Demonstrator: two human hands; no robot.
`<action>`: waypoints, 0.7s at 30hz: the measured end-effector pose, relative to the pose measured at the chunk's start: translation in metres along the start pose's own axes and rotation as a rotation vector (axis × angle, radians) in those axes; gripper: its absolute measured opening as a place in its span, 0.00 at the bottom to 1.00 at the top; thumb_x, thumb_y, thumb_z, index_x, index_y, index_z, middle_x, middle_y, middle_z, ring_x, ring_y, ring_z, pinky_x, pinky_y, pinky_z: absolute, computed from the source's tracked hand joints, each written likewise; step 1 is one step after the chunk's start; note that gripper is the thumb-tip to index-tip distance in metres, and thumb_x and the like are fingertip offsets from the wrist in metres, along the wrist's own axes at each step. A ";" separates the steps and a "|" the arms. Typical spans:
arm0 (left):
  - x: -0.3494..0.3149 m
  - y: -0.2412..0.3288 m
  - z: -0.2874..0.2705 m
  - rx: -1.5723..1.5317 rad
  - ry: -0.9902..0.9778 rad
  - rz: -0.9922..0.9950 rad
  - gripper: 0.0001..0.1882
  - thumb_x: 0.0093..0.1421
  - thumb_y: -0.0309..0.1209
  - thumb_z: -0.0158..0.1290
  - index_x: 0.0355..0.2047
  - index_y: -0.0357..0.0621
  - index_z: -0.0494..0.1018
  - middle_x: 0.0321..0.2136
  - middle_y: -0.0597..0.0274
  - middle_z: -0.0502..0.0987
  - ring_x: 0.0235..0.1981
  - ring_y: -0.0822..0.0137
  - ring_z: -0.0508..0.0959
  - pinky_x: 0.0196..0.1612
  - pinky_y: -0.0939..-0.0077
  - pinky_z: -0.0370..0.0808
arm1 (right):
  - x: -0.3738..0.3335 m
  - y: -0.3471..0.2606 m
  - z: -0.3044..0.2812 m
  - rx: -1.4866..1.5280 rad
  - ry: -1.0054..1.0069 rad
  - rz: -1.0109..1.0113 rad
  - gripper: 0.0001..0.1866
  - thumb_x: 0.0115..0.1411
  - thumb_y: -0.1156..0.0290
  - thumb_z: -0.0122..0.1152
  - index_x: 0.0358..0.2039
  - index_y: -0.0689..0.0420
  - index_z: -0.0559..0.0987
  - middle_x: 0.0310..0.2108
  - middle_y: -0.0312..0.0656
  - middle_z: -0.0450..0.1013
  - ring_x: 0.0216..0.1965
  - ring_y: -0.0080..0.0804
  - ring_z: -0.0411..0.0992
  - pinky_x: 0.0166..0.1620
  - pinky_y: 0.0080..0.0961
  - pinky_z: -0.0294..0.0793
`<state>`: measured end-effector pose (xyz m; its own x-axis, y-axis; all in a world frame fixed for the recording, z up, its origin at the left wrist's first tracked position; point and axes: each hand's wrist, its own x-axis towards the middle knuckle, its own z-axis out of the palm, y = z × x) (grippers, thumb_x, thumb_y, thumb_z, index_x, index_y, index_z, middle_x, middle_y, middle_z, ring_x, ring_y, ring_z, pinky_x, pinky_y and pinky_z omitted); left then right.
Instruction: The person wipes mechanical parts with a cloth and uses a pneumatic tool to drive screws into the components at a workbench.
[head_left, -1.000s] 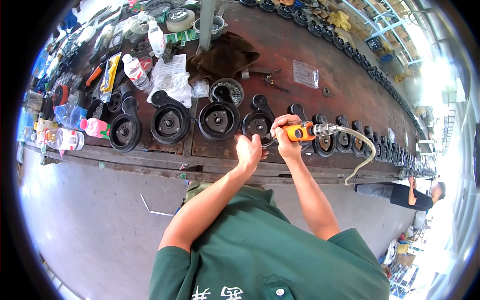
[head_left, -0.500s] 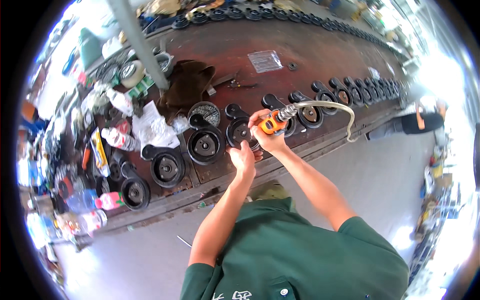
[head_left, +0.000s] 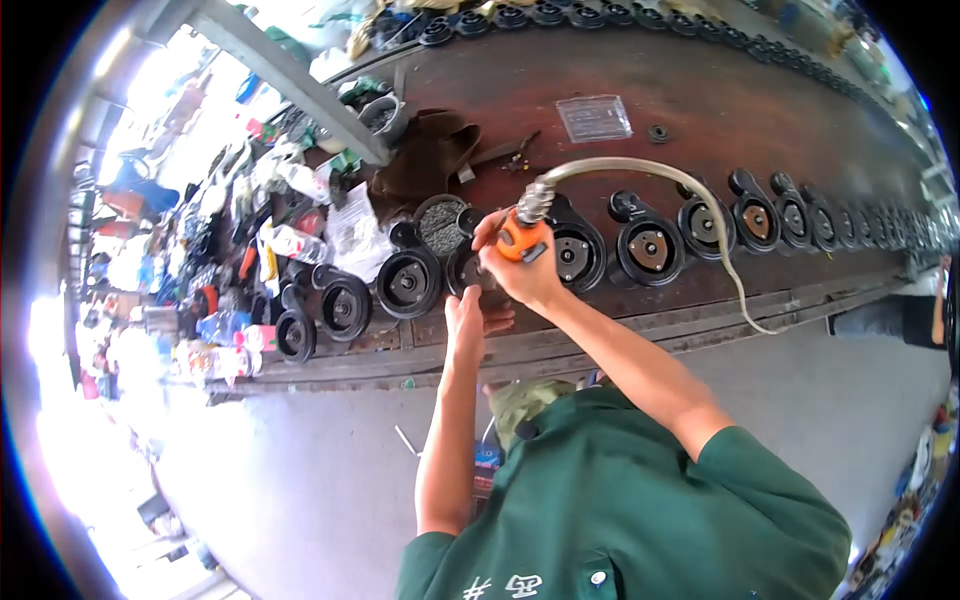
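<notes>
My right hand (head_left: 522,268) is wrapped round an orange air tool (head_left: 520,238) with a metal fitting and a pale hose (head_left: 690,190). The tool is above a black caster-like wheel part (head_left: 462,270), which my hand and the tool partly cover; the tool's tip is hidden. At that part's near edge is my left hand (head_left: 470,325), thumb raised and fingers stretched to the right. Whether it touches the part I cannot tell. Similar wheel parts flank it: one to the left (head_left: 408,283) and one to the right (head_left: 570,255).
A tub of small metal pieces (head_left: 440,226) stands behind the wheels, beside a brown cloth (head_left: 430,160). Bottles, papers and tools clutter the bench's left end. A clear plastic sheet (head_left: 595,118) lies farther back. Several wheel parts line the right edge; a person (head_left: 915,318) is at far right.
The view has swung, so the bench appears shifted. My right hand and the orange tool have moved left over the wheel part; my left hand stays by its near edge.
</notes>
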<state>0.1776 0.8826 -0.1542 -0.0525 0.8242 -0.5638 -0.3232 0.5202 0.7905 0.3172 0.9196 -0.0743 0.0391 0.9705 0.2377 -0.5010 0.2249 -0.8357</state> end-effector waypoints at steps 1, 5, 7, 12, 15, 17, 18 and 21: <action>-0.003 -0.001 -0.002 0.012 0.024 0.008 0.16 0.67 0.33 0.46 0.43 0.32 0.56 0.29 0.39 0.78 0.22 0.49 0.83 0.24 0.57 0.85 | -0.004 -0.005 -0.003 0.000 0.001 -0.047 0.09 0.54 0.87 0.58 0.35 0.61 0.77 0.33 0.37 0.76 0.35 0.20 0.74 0.39 0.21 0.74; -0.015 0.005 0.009 0.115 0.153 0.068 0.19 0.67 0.37 0.50 0.41 0.27 0.68 0.30 0.40 0.80 0.22 0.51 0.83 0.21 0.63 0.84 | -0.016 -0.055 -0.043 -0.014 -0.162 -0.251 0.10 0.56 0.85 0.59 0.38 0.59 0.74 0.35 0.38 0.75 0.33 0.20 0.73 0.38 0.19 0.74; -0.024 0.005 -0.006 0.884 0.426 0.290 0.20 0.64 0.37 0.56 0.47 0.32 0.72 0.34 0.44 0.80 0.35 0.50 0.84 0.40 0.57 0.81 | -0.022 -0.076 -0.066 -0.049 -0.169 -0.243 0.10 0.58 0.83 0.58 0.40 0.59 0.73 0.34 0.38 0.74 0.32 0.21 0.73 0.37 0.19 0.74; -0.054 0.069 0.049 1.192 0.438 0.779 0.15 0.58 0.34 0.60 0.45 0.46 0.78 0.33 0.57 0.80 0.37 0.52 0.79 0.42 0.59 0.76 | -0.022 -0.098 -0.122 -0.029 0.116 -0.219 0.12 0.58 0.85 0.55 0.42 0.60 0.71 0.34 0.41 0.73 0.29 0.22 0.72 0.36 0.20 0.75; -0.037 0.079 0.079 1.331 -0.022 0.964 0.18 0.52 0.32 0.64 0.45 0.48 0.80 0.46 0.53 0.76 0.50 0.50 0.74 0.51 0.59 0.73 | -0.018 -0.098 -0.131 0.008 0.226 -0.264 0.14 0.57 0.87 0.55 0.43 0.61 0.72 0.34 0.42 0.74 0.28 0.24 0.73 0.34 0.20 0.75; -0.022 0.074 0.094 1.442 -0.201 1.051 0.23 0.48 0.32 0.66 0.47 0.53 0.81 0.55 0.51 0.70 0.57 0.47 0.68 0.56 0.56 0.69 | -0.018 -0.101 -0.129 -0.023 0.273 -0.288 0.13 0.56 0.87 0.55 0.42 0.61 0.72 0.33 0.42 0.74 0.28 0.24 0.73 0.34 0.21 0.76; -0.018 0.074 0.099 1.489 -0.283 0.934 0.27 0.48 0.35 0.68 0.52 0.57 0.80 0.61 0.47 0.65 0.62 0.44 0.64 0.64 0.52 0.65 | -0.020 -0.101 -0.131 -0.037 0.284 -0.281 0.13 0.56 0.87 0.55 0.42 0.61 0.72 0.32 0.42 0.75 0.27 0.24 0.74 0.33 0.21 0.76; -0.010 0.084 0.115 1.566 -0.425 0.981 0.31 0.46 0.36 0.70 0.54 0.59 0.79 0.63 0.48 0.64 0.63 0.45 0.63 0.64 0.50 0.64 | -0.029 -0.101 -0.128 -0.056 0.344 -0.285 0.13 0.56 0.87 0.54 0.41 0.61 0.72 0.32 0.42 0.75 0.27 0.24 0.74 0.32 0.21 0.76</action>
<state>0.2600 0.9439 -0.0551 0.6233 0.7802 0.0526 0.7155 -0.5962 0.3642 0.4776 0.8800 -0.0597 0.4583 0.8395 0.2919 -0.3811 0.4823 -0.7888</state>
